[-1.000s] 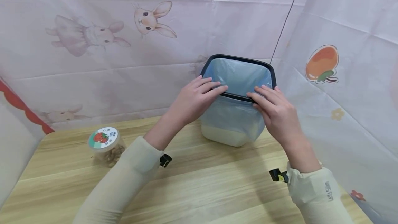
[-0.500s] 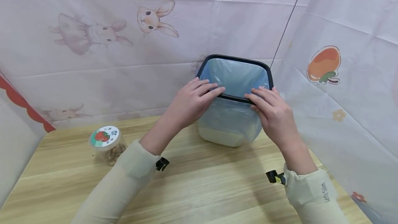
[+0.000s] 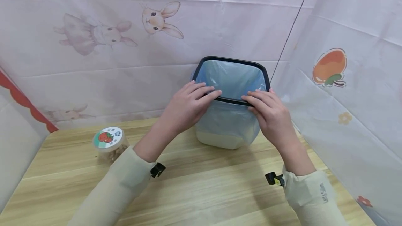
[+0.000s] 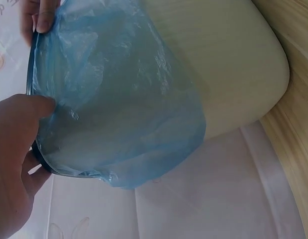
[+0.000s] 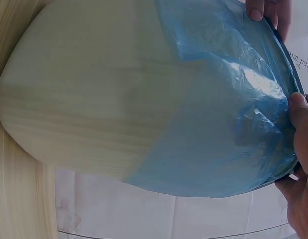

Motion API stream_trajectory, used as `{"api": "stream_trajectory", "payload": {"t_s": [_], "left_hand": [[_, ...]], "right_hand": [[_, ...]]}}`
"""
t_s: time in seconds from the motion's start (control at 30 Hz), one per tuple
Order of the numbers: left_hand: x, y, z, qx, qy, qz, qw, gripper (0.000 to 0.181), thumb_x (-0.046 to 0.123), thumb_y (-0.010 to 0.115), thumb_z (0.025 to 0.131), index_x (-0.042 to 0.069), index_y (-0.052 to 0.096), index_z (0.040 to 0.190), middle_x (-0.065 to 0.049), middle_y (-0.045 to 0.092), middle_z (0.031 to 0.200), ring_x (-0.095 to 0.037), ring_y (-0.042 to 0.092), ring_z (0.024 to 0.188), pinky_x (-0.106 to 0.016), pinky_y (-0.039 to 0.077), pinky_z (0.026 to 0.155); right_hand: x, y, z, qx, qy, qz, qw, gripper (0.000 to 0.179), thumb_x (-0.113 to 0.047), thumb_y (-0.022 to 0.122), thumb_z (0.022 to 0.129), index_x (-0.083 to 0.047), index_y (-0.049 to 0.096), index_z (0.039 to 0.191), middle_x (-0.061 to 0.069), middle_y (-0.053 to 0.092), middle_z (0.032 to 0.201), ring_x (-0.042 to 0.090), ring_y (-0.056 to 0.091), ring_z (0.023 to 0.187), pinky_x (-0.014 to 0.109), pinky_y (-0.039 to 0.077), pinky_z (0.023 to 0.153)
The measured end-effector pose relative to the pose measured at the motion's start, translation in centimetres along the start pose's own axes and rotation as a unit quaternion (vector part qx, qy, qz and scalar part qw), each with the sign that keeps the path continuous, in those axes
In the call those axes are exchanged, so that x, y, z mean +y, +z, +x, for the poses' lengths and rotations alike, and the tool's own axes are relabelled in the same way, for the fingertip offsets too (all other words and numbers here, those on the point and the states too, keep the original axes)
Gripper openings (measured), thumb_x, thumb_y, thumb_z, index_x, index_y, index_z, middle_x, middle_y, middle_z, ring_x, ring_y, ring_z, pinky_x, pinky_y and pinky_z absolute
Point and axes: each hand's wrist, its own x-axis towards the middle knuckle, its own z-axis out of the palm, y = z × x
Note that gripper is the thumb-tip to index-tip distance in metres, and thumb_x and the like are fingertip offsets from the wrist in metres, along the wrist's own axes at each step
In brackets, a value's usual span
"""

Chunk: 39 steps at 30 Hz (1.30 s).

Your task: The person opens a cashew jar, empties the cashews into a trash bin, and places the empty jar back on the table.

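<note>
A cream trash can (image 3: pixel 220 140) stands upright on the table against the back wall, with a blue plastic bag (image 3: pixel 230 119) lining it and folded down over its outside. A black rim frame (image 3: pixel 233 60) runs round the mouth, over the bag. My left hand (image 3: pixel 184 109) grips the front left of that frame, fingers over the top and thumb (image 4: pixel 44 105) against the bag outside. At the front right, my right hand (image 3: pixel 274 118) holds the frame likewise, its thumb (image 5: pixel 297 107) on the outer side. Part of the front rim is hidden under the fingers.
On the left of the wooden table (image 3: pixel 194 191) stands a clear round jar (image 3: pixel 111 144) of brown pieces, its lid printed with a red fruit; my left sleeve (image 3: pixel 125 173) partly covers it. A printed cloth (image 3: pixel 103 86) hangs behind and at the right.
The trash can and both hands have shifted a little to the left against the wall cloth. The grip of both hands on the rim frame looks the same.
</note>
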Motion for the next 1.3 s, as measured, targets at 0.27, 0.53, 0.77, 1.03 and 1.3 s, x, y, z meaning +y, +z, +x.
{"api": "stream_trajectory", "payload": {"t_s": [0.27, 0.53, 0.77, 1.03, 1.3], "left_hand": [[0.1, -0.9, -0.9, 0.004, -0.008, 0.001, 1.0, 0.041, 0.014, 0.065, 0.097, 0.02, 0.062, 0.138, -0.006, 0.067, 0.13, -0.031, 0.058, 0.125, -0.051, 0.043, 0.109], [0.3, -1.7, -1.8, 0.008, -0.019, 0.005, 0.9998, 0.04, 0.014, 0.063, 0.098, 0.02, 0.062, 0.137, -0.007, 0.065, 0.132, -0.034, 0.057, 0.127, -0.052, 0.042, 0.109], [0.4, -2.3, -2.4, 0.003, -0.028, 0.009, 0.9996, 0.043, 0.015, 0.065, 0.097, 0.021, 0.059, 0.14, -0.008, 0.064, 0.133, -0.033, 0.055, 0.129, -0.051, 0.039, 0.112], [0.5, -2.4, -2.8, 0.005, -0.029, 0.015, 0.9994, 0.046, 0.015, 0.067, 0.096, 0.02, 0.059, 0.141, -0.008, 0.064, 0.134, -0.034, 0.055, 0.129, -0.052, 0.04, 0.112], [0.5, -3.1, -3.3, 0.002, -0.039, 0.018, 0.9991, 0.045, 0.015, 0.067, 0.096, 0.02, 0.06, 0.14, -0.008, 0.065, 0.134, -0.033, 0.056, 0.129, -0.051, 0.04, 0.112]], "right_hand": [[-0.6, 0.8, 0.2, 0.005, -0.003, 0.006, 1.0, 0.037, -0.005, 0.071, 0.089, -0.014, 0.07, 0.125, 0.011, 0.069, 0.124, 0.035, 0.059, 0.122, 0.063, 0.032, 0.112], [-1.1, 1.4, 0.5, 0.003, -0.008, 0.011, 0.9999, 0.036, -0.005, 0.07, 0.09, -0.013, 0.07, 0.125, 0.011, 0.068, 0.124, 0.034, 0.058, 0.123, 0.061, 0.031, 0.113], [-1.0, 1.5, 0.9, -0.026, -0.015, 0.008, 0.9995, 0.031, -0.007, 0.067, 0.094, -0.012, 0.069, 0.125, 0.01, 0.067, 0.126, 0.029, 0.057, 0.124, 0.057, 0.028, 0.117], [-0.8, 1.7, 1.0, -0.033, -0.022, 0.011, 0.9992, 0.029, -0.008, 0.067, 0.094, -0.011, 0.069, 0.123, 0.01, 0.067, 0.126, 0.03, 0.057, 0.125, 0.06, 0.028, 0.116], [-1.2, 2.2, 1.3, -0.026, -0.021, 0.019, 0.9992, 0.028, -0.009, 0.066, 0.094, -0.011, 0.069, 0.122, 0.009, 0.067, 0.126, 0.031, 0.056, 0.127, 0.056, 0.027, 0.118]]}}
